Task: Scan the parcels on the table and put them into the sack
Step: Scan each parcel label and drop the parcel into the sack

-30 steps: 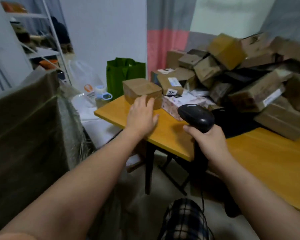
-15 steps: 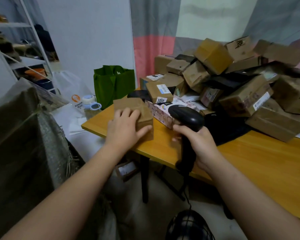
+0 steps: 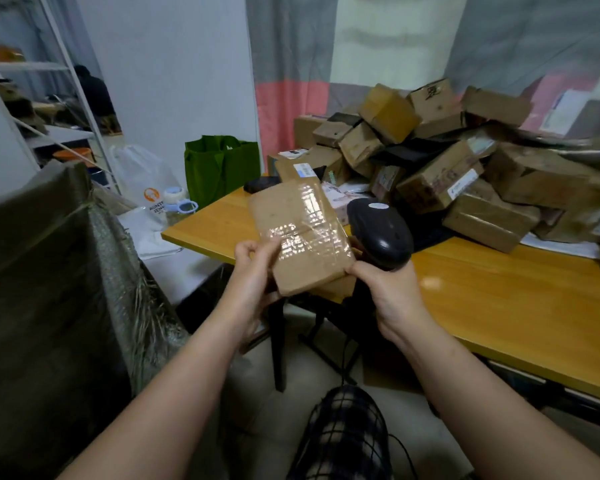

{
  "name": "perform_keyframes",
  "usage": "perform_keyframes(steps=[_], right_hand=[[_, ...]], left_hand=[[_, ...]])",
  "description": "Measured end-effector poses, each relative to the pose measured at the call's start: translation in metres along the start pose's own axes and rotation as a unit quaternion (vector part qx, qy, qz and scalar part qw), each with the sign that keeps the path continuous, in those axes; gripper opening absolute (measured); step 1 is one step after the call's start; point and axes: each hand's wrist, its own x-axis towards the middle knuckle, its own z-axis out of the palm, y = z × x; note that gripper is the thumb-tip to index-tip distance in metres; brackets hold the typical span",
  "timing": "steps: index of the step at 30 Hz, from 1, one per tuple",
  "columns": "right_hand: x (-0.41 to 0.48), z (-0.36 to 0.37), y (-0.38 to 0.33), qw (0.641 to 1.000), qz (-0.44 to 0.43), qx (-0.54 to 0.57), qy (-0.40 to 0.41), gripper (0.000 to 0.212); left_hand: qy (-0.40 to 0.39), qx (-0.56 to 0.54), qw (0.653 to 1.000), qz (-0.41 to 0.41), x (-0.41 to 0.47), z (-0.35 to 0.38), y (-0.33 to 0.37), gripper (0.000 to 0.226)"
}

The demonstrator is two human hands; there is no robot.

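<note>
Holding the taped brown parcel (image 3: pixel 300 237) in the air just above the front left edge of the table (image 3: pixel 499 306), tilted, far end raised. Pinching its near left edge with the left hand (image 3: pixel 253 268), fingers curled round the cardboard. Gripping the black scanner (image 3: pixel 381 233) with the right hand (image 3: pixel 392 289), fingers wrapped round the handle below the table edge, thumb side against the near right corner of the parcel. Impossible to tell about the trigger finger.

Showing only shiny tape and plain cardboard on the upper face, no label, so probably still before the scan.

To do this step well:
- Turn the parcel with the left hand alone, keeping the pinch firm because of the slippery tape.
- Look for the label on the hidden faces.
- Bring that face flat toward the scanner head, not at a steep angle, to avoid glare from the wrap.
- Stay above the table edge during the turn, to lose nothing to the floor in case of a slip.

After a good scan, carry the parcel to the left of the table, toward the sack (image 3: pixel 49 271). Leave the big pile of parcels (image 3: pixel 465 174) at the far right of the table untouched for now
</note>
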Motion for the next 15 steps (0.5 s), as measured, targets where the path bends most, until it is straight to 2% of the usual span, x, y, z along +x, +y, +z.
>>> perform_keyframes(steps=[3,5,6,7,8,10,12,14,15], right_hand=[[-0.005,-0.023,-0.022,1.000,-0.020,-0.015,-0.003,0.041],[-0.007,-0.038,-0.036,0.999,-0.024,-0.018,0.016,0.036],[-0.008,-0.046,-0.042,0.999,-0.025,-0.013,0.035,0.035],[-0.010,-0.054,-0.047,0.998,-0.024,-0.002,0.053,0.036],[-0.013,-0.062,-0.052,0.997,-0.020,0.016,0.068,0.040],[-0.020,-0.078,-0.059,0.995,-0.008,0.052,0.089,0.046],[-0.026,-0.092,-0.063,0.994,-0.004,0.046,0.102,0.038],[-0.030,-0.103,-0.063,0.994,-0.001,0.009,0.105,0.019],[-0.032,-0.106,-0.062,0.994,0.002,-0.012,0.104,0.015]], left_hand=[[-0.048,-0.009,0.999,0.011,-0.009,0.018,-0.002,0.055],[-0.054,0.017,0.996,0.064,-0.011,0.035,0.003,0.074],[-0.042,0.091,0.988,0.122,-0.009,0.044,0.006,0.089],[-0.023,0.205,0.959,0.192,-0.007,0.052,0.010,0.103],[-0.003,0.326,0.906,0.269,-0.005,0.060,0.012,0.111],[0.009,0.503,0.767,0.399,-0.004,0.074,0.012,0.113],[-0.036,0.619,0.655,0.432,-0.004,0.085,0.006,0.110],[-0.087,0.696,0.569,0.429,-0.003,0.093,-0.005,0.110],[-0.109,0.705,0.553,0.431,-0.004,0.096,-0.009,0.108]])
